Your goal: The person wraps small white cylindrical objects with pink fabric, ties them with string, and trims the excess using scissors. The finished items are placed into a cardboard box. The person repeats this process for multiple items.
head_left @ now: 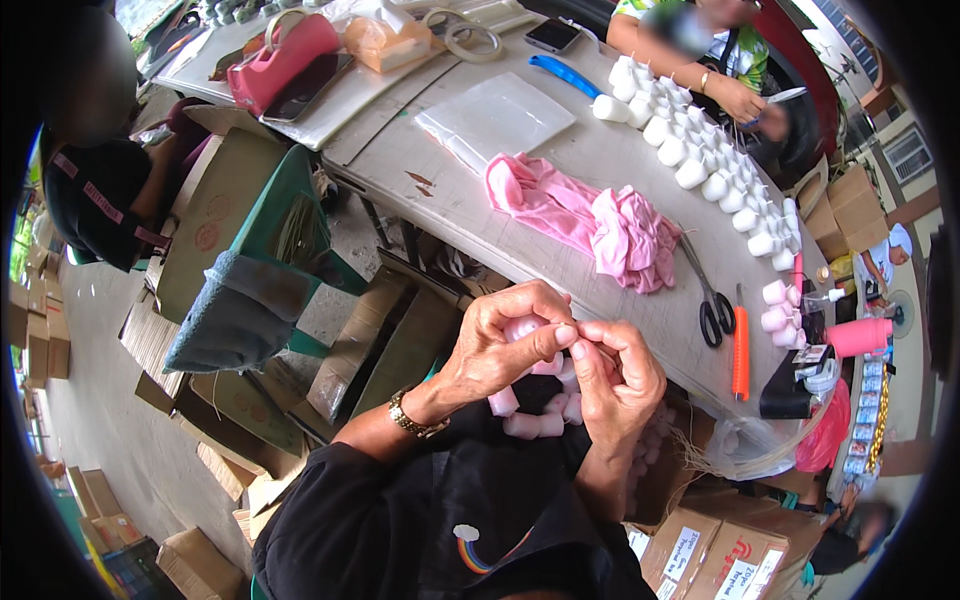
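My left hand [505, 345], a watch on its wrist, curls around a pink candle [522, 326], mostly hidden behind the fingers. My right hand [615, 380] meets it with thumb and forefinger pinched together at the left thumb tip. What that pinch holds is too small to make out; it may be a wick. Below the hands, several small pink candles [522, 424] lie in my lap. On the table just beyond are a crumpled pink cloth [590, 222], black-handled scissors [712, 310] and an orange cutter [740, 350].
Rows of white candles with wicks [690, 150] line the table's far right, where a co-worker's hands [750, 105] are busy. A pink tape dispenser [285, 65] and clear plastic sheets [495, 118] lie farther back. Left stands a green chair [290, 240]; cardboard boxes [710, 550] sit at lower right.
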Tool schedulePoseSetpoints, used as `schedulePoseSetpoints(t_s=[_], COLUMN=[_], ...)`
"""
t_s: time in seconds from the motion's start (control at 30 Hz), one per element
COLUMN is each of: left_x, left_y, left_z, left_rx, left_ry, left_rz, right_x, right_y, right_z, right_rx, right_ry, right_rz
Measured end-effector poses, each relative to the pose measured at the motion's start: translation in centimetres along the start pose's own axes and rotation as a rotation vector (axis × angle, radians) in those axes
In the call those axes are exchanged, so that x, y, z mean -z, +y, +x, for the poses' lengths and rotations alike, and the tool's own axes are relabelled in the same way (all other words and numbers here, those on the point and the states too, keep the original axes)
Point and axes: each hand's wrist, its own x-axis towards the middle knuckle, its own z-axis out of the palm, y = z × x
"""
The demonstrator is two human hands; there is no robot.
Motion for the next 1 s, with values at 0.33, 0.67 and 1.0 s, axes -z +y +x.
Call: schedulePoseSetpoints(t_s=[0.33,0.67,1.0], left_x=[0.6,-0.8,-1.3], left_y=[-1.0,-0.6,-1.6], left_z=[1.0,1.1,0.3], left_rx=[0.151,0.329,0.392], left_ry=[0.085,0.081,0.068], left_rz=[-0.705,-1.239,-1.415], right_x=[-0.1,-0.9,-1.4], right_y=[-0.3,0.6,0.1], right_z=[-0.2,-0.4,0.0], right_rx=[-0.021,0.18,0.298], right_ry=[0.055,0.047,0.136], right_rz=[-0.004,-0.245,-0.411])
